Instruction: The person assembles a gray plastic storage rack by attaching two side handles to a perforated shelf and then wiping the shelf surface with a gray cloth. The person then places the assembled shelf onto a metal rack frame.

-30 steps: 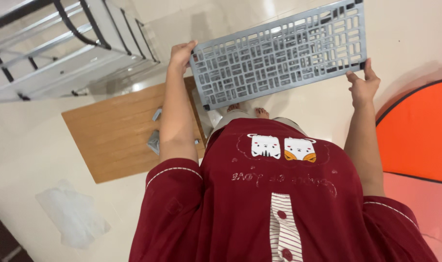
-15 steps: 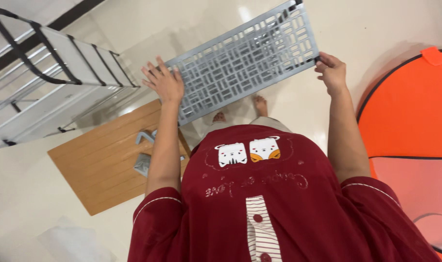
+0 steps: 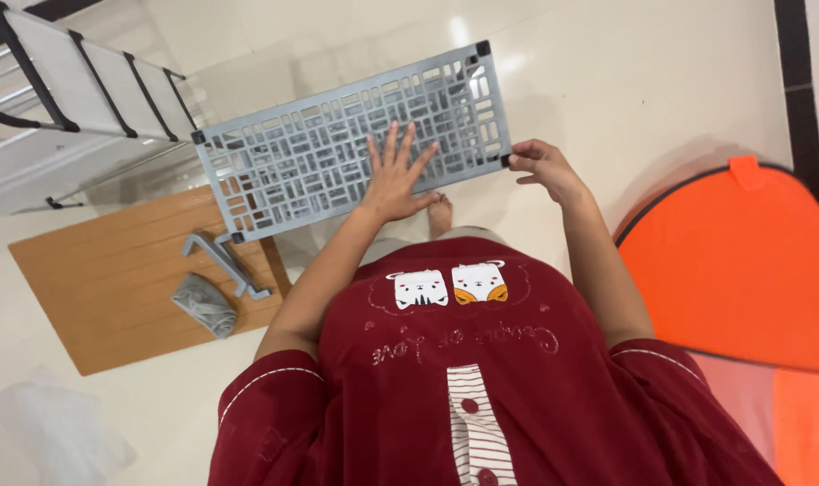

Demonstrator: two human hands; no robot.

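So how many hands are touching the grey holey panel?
2. The left hand lies flat, fingers spread, on the middle of the grey panel. The right hand grips its right edge. No other hands show.

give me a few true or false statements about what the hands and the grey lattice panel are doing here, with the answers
1. The left hand lies flat with fingers spread on the grey lattice panel. True.
2. The right hand grips the panel at the middle of its far long edge. False: it holds the near right corner.
3. A wooden board lies on the floor under the panel's left end, with a grey bracket on it. True.
4. The orange fabric piece rests on the wooden board. False: it lies on the floor to the right, apart from the board.
5. The panel is lying flat on the floor. False: it is held up above the floor.
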